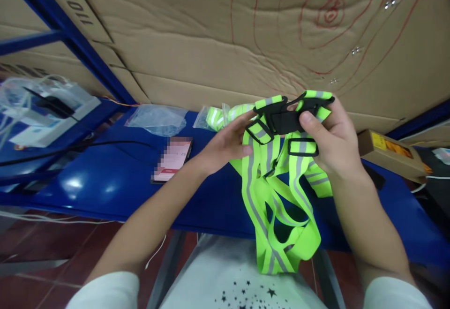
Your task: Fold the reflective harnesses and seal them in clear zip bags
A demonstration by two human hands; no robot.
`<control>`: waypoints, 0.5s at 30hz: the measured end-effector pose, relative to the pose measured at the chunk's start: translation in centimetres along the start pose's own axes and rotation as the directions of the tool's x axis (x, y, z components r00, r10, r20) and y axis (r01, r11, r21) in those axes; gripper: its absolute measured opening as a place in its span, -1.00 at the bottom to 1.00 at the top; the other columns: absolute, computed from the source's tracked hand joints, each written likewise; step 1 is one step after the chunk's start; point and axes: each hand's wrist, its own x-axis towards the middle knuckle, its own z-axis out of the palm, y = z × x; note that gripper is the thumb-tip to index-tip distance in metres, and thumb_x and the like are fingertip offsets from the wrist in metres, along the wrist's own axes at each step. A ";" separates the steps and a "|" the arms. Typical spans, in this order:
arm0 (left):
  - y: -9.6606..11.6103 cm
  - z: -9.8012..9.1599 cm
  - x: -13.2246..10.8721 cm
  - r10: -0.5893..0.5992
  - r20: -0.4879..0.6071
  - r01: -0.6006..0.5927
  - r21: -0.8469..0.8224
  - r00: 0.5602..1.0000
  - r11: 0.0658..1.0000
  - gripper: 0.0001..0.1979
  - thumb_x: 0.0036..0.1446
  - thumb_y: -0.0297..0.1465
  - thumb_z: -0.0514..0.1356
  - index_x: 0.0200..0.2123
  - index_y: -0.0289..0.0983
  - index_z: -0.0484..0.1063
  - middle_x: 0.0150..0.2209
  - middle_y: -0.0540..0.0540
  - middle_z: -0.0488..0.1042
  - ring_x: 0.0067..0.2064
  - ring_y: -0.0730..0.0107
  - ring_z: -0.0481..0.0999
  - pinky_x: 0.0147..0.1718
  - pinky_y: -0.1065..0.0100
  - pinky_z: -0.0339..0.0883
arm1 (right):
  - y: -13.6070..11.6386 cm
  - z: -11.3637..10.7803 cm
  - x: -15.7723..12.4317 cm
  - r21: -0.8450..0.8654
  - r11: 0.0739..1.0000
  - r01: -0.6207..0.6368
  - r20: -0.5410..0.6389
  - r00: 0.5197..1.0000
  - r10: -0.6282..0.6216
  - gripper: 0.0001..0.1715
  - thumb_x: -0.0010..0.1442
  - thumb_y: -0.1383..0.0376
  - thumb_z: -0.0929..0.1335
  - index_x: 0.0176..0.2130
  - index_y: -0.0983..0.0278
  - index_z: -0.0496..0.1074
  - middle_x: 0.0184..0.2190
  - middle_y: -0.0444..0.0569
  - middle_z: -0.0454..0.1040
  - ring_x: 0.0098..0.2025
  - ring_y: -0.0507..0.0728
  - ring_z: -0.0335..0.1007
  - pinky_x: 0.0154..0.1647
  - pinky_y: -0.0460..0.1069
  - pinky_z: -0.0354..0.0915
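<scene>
A neon-yellow reflective harness (251,192) with grey stripes hangs in loops from my two hands, over the edge of the blue table. My left hand (228,145) holds its straps at the left side of a black plastic buckle (281,117). My right hand (335,138) grips the buckle's right side, with the thumb pressed on its front. Below the buckle, black strap adjusters (303,147) sit on the webbing. The left fingertips are partly hidden behind the straps.
On the blue table (105,182) lie a phone (174,156), a clear plastic bag (158,119) and bagged reflective straps (215,117). A power strip (73,107) with cables stands left. A small cardboard box (393,154) sits right. Cardboard sheeting (183,41) backs the table.
</scene>
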 end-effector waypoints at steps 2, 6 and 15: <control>0.2 -0.1 0.1 0.079 -0.061 -0.081 -0.031 0.995 0.996 -0.43 -0.11 -0.19 0.54 0.01 -0.10 0.56 0.06 -0.09 0.56 0.06 0.16 0.59 0.05 0.17 0.44 | 0.0 0.2 0.1 0.043 0.998 -0.043 0.001 0.999 0.043 -0.63 0.17 -0.01 0.52 -0.08 -0.02 0.47 -0.08 -0.16 0.62 0.03 0.30 0.58 -0.05 0.23 0.60; -0.1 0.1 0.0 0.011 -0.051 -0.012 -0.016 0.999 1.000 -0.60 -0.07 -0.22 0.53 -0.16 -0.15 0.57 -0.27 0.02 0.56 -0.34 0.37 0.59 -0.22 0.27 0.49 | 0.7 0.7 0.3 0.068 0.991 -0.118 0.035 0.993 0.116 -0.65 0.20 -0.04 0.49 -0.09 0.03 0.48 -0.13 -0.16 0.63 0.03 0.31 0.59 -0.05 0.25 0.59; 0.4 1.0 0.0 0.046 -0.242 0.002 0.193 0.969 0.981 -0.68 0.04 -0.15 0.45 -0.36 -0.27 0.53 -0.37 -0.04 0.59 -0.32 0.40 0.55 -0.25 0.39 0.41 | 3.6 0.7 0.9 -0.123 0.982 0.141 -0.121 0.980 -0.156 -0.71 0.33 -0.03 0.38 0.01 -0.06 0.42 0.02 -0.13 0.58 0.17 0.30 0.49 0.17 0.29 0.44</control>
